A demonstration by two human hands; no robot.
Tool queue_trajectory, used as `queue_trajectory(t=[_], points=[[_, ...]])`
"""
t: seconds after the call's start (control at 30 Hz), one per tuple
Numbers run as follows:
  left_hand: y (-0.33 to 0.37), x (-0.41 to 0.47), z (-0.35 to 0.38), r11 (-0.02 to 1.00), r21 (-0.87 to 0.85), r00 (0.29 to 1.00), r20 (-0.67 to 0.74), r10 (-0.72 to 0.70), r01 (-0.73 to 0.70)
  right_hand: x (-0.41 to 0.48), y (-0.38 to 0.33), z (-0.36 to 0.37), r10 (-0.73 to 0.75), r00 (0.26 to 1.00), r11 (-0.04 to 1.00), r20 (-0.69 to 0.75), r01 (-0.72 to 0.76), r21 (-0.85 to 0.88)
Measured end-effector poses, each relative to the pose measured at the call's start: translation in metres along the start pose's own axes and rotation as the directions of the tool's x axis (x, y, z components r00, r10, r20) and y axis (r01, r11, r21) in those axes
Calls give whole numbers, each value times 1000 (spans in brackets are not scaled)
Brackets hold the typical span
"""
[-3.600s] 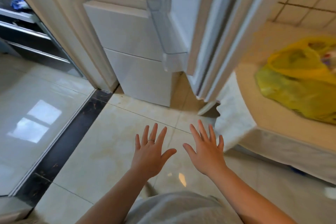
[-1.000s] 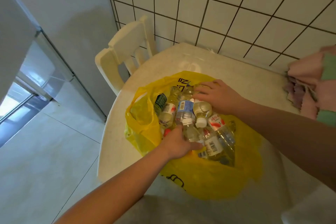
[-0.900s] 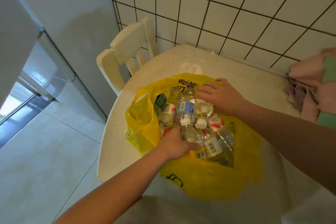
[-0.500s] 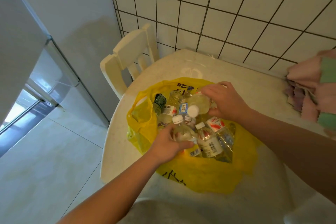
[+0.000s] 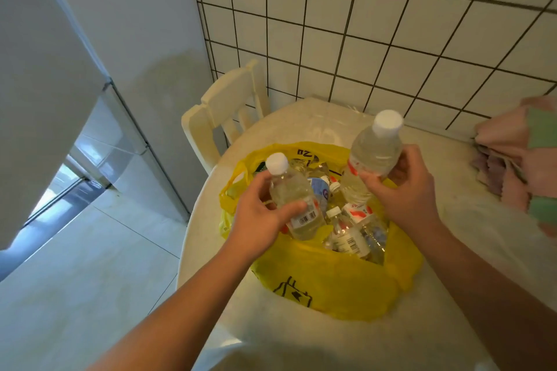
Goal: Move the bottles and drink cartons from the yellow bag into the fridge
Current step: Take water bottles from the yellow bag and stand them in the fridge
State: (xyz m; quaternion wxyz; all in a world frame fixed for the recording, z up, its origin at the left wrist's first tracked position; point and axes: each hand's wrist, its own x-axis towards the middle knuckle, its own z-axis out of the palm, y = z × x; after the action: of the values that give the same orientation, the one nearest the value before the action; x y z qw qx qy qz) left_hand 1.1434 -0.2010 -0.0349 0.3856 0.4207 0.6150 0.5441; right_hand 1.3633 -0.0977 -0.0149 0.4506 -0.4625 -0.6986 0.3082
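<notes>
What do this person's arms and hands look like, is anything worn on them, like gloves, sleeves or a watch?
Both are bare: the left hand and right hand have no gloves, and the forearms show no sleeves, watch or bracelet. Any ring is too hidden to tell.

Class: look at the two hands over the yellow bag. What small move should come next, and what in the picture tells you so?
Probably carry both bottles left to the fridge. The left hand grips one bottle, the right hand another bottle, both lifted above the yellow bag.
</notes>
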Motion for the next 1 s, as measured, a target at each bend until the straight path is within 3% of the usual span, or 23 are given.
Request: queue_trajectory(t=[0.2, 0.53, 0.8, 1.0], points=[[33, -17, -18, 992, -99, 992, -110, 61, -72, -20, -32, -7, 138, 982, 943, -131, -90, 320], [46, -66, -60, 952, -304, 987, -161, -24, -26, -62, -66, 17, 373, 928, 710, 19, -298, 638], [24, -115, -109, 945, -326, 971, -222, -89, 12, -122, -106, 79, 490, 840, 582, 234, -515, 630], [-3, -171, -184, 936, -352, 975, -209, -81, 3, -184, -147, 144, 462, 807, 600, 368, -590, 540]])
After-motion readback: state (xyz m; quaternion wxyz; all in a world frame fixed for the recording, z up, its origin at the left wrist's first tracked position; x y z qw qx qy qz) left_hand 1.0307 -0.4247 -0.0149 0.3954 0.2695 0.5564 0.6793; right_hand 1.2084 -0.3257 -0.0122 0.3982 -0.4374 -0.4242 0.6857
